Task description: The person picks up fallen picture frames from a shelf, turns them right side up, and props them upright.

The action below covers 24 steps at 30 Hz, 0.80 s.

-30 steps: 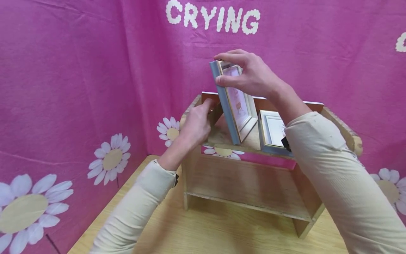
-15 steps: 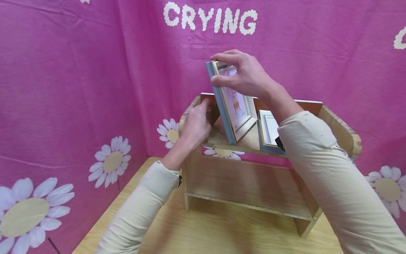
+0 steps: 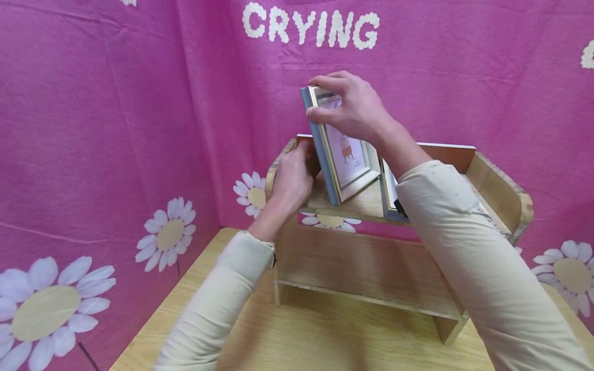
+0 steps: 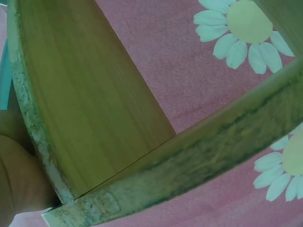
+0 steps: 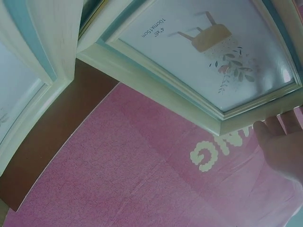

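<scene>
My right hand (image 3: 350, 108) grips a picture frame (image 3: 350, 154) by its upper end, thumb on the near edge and fingers over the top. The frame leans on the wooden rack's upper shelf (image 3: 366, 203). It is pale with a blue-grey side, and its print shows a chair-like drawing. Behind its left side my left hand (image 3: 293, 178) is curled beside a dark panel; the fingertips are hidden, so its hold is unclear. A second picture frame (image 3: 389, 193) stands to the right, mostly covered by my right forearm. In the right wrist view, fingers touch the frame's edge.
The two-tier wooden rack (image 3: 362, 273) stands on a light wood table (image 3: 325, 335). Raised end panels (image 3: 506, 201) and a brown back strip (image 3: 447, 154) bound its top. Pink cloth (image 3: 116, 129) with daisies and lettering hangs behind and to the left.
The held frame has shifted slightly left and turned so more of its print faces me. My right forearm has moved left, covering more of the second frame. The left hand stays behind the held frame.
</scene>
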Each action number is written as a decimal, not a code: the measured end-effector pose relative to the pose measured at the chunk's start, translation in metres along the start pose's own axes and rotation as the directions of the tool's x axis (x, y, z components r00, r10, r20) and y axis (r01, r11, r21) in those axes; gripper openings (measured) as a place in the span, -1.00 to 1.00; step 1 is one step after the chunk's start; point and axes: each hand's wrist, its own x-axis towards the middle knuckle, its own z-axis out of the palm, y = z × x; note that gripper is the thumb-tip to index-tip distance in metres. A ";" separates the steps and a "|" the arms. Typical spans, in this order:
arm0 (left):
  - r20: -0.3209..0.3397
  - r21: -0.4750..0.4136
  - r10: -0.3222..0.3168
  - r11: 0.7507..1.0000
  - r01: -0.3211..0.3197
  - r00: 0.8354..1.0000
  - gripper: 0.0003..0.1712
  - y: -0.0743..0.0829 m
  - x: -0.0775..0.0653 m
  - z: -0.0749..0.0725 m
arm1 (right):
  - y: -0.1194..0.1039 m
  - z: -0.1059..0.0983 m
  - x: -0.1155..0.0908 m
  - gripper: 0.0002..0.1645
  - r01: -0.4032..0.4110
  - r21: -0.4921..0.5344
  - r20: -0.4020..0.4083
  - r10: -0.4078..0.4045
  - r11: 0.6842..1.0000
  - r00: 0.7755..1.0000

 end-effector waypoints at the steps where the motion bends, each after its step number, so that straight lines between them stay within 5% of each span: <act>1: -0.007 -0.007 0.004 1.000 -0.004 1.000 -0.61 0.000 0.000 0.000 | 0.000 0.000 0.001 -0.28 -0.002 -0.008 -0.002 0.002 1.000 1.000; 9: -0.129 -0.176 -0.016 0.984 -0.007 0.991 -0.70 0.008 -0.031 -0.002 | -0.001 0.002 0.002 -0.27 -0.010 -0.021 0.006 0.010 1.000 1.000; 14: -0.141 -0.332 0.039 0.940 -0.084 0.989 -0.58 0.022 -0.052 0.004 | -0.001 0.000 0.002 -0.27 0.000 -0.042 -0.002 0.000 0.999 1.000; 19: -0.113 -0.250 0.062 0.964 -0.089 0.992 -0.22 0.029 -0.055 0.013 | -0.001 -0.001 0.001 -0.28 0.004 -0.035 0.009 -0.004 0.999 1.000; 24: -0.125 -0.174 0.067 0.981 -0.089 0.990 -0.18 0.026 -0.053 0.017 | 0.000 -0.001 0.000 -0.31 0.049 -0.032 0.021 -0.049 0.998 0.999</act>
